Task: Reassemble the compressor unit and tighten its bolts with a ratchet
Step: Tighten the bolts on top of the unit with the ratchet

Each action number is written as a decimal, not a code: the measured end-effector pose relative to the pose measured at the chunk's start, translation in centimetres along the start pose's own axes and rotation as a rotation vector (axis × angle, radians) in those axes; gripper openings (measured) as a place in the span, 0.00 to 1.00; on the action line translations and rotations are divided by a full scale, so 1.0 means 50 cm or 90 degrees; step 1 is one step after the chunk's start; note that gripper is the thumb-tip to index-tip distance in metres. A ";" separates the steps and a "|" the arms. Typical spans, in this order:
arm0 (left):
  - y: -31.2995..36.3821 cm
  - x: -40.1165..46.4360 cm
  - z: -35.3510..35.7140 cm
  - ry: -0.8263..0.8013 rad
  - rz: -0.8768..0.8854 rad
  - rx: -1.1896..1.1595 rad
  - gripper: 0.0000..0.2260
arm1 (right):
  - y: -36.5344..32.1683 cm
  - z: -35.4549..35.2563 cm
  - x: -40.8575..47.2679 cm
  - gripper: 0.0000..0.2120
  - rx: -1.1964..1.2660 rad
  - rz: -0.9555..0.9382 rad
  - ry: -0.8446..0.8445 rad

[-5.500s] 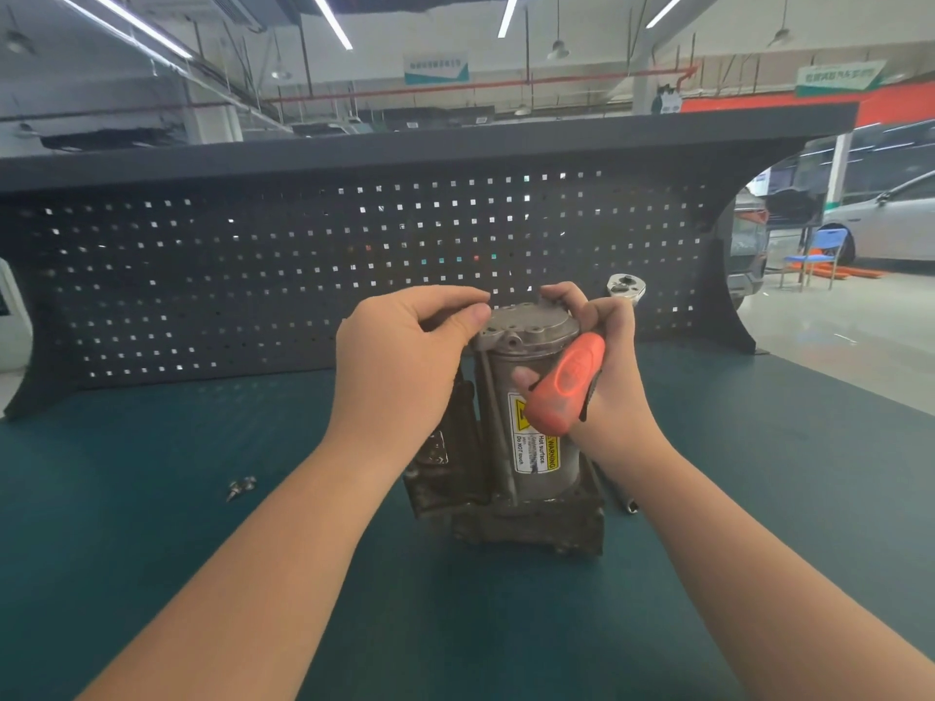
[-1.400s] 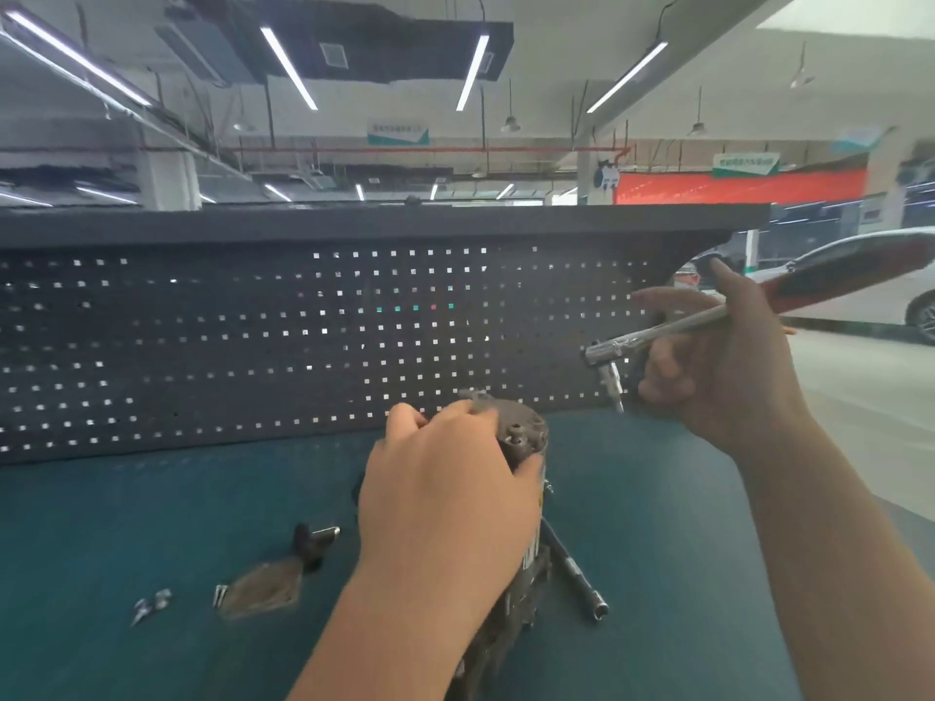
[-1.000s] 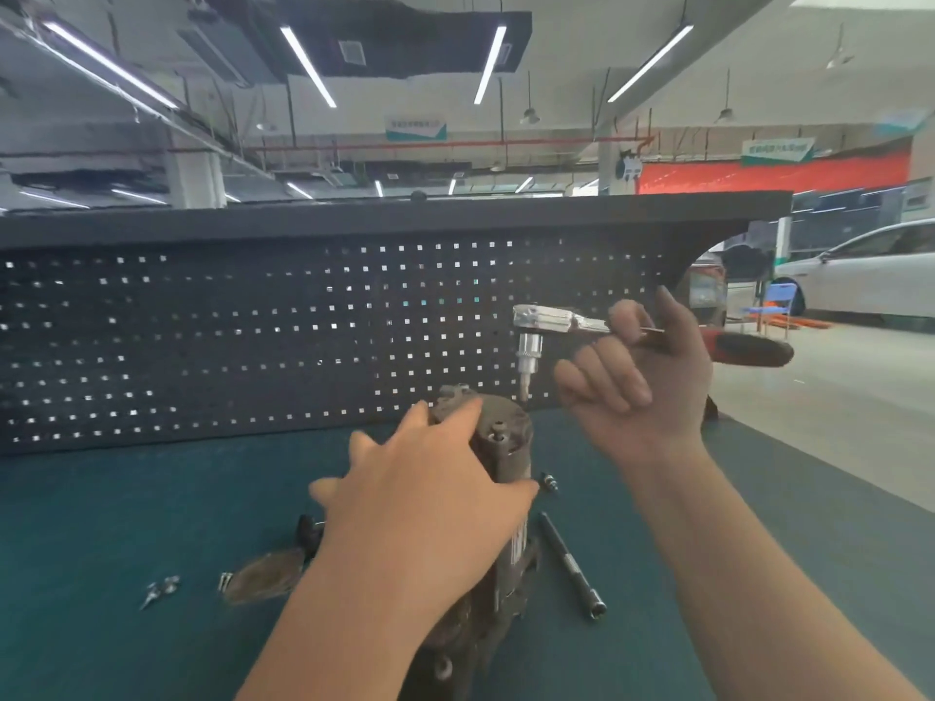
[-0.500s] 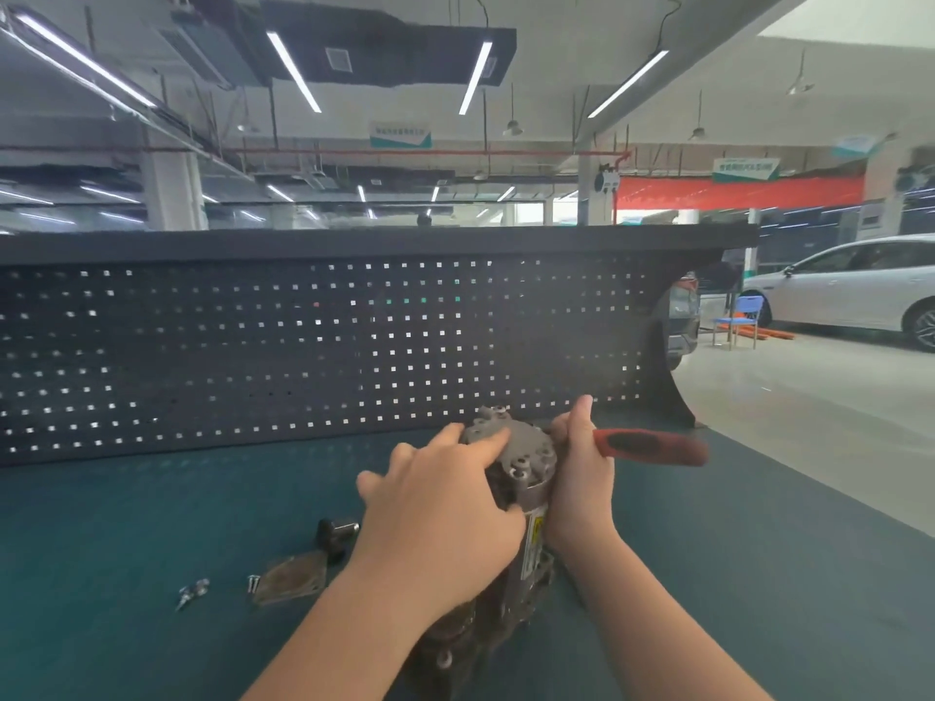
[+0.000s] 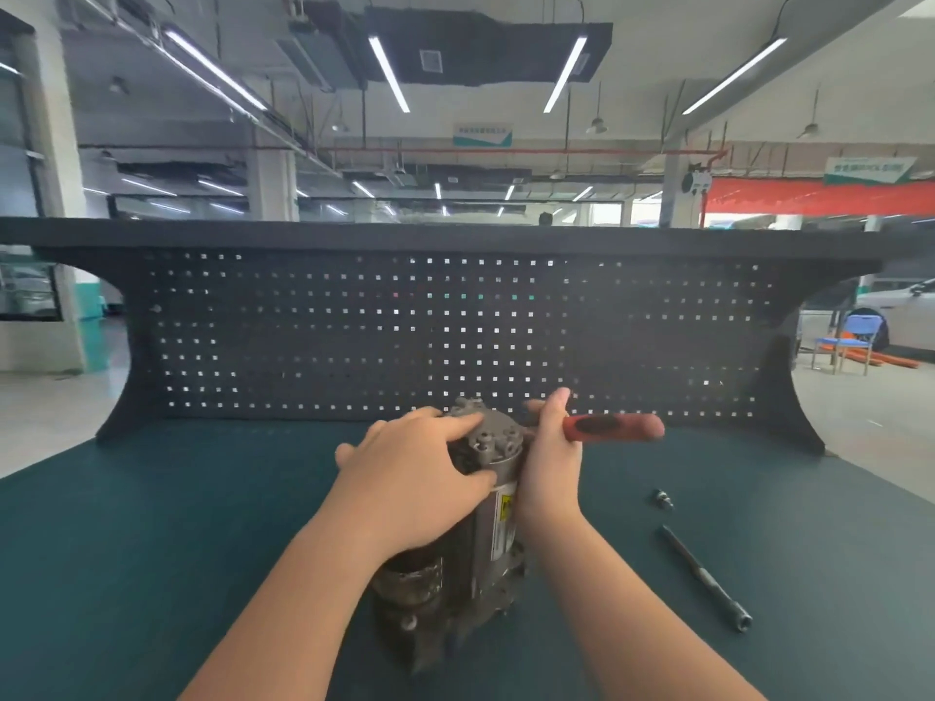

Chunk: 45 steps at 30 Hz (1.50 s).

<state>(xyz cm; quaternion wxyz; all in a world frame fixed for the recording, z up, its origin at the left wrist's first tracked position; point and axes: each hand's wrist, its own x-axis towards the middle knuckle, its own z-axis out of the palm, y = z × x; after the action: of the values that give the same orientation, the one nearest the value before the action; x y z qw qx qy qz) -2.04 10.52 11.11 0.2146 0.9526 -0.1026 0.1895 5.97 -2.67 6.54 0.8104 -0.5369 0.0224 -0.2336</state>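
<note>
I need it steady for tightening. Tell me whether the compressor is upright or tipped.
Upright: the compressor stands on its base on the bench, cap end up, with the left hand pressed against its top.

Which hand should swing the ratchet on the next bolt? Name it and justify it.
The right hand: it already grips the ratchet at the top of the compressor, the handle pointing right. The left hand lies spread over the housing, bracing it.
</note>
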 end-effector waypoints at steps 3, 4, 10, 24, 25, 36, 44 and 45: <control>-0.003 0.000 0.001 -0.013 0.011 0.017 0.28 | -0.011 -0.008 0.042 0.34 -0.138 0.054 -0.012; -0.002 -0.002 0.003 -0.013 0.018 0.022 0.28 | -0.016 -0.024 0.059 0.35 -0.195 0.057 -0.019; -0.011 0.009 0.004 0.012 0.039 0.001 0.24 | -0.073 -0.123 0.086 0.30 -0.317 -0.015 0.032; -0.005 0.065 0.020 0.036 0.222 -0.063 0.22 | -0.146 -0.027 -0.003 0.12 0.311 -0.020 -0.267; -0.005 0.065 0.016 0.018 0.234 -0.118 0.15 | -0.140 -0.022 -0.001 0.13 0.314 -0.036 -0.272; -0.007 0.069 0.001 -0.057 0.184 -0.280 0.10 | -0.130 -0.009 0.027 0.18 0.313 -0.037 -0.295; -0.008 0.065 -0.001 -0.069 0.228 -0.299 0.16 | -0.131 -0.007 0.027 0.14 0.336 0.007 -0.274; -0.008 0.065 -0.001 -0.066 0.227 -0.304 0.16 | -0.132 -0.007 0.029 0.13 0.346 0.022 -0.274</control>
<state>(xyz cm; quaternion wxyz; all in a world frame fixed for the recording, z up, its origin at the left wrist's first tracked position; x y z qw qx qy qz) 1.00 10.51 12.34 0.3904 0.8505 -0.3209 0.1457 4.80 -5.63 12.50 0.9136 -0.3381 -0.2031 -0.0990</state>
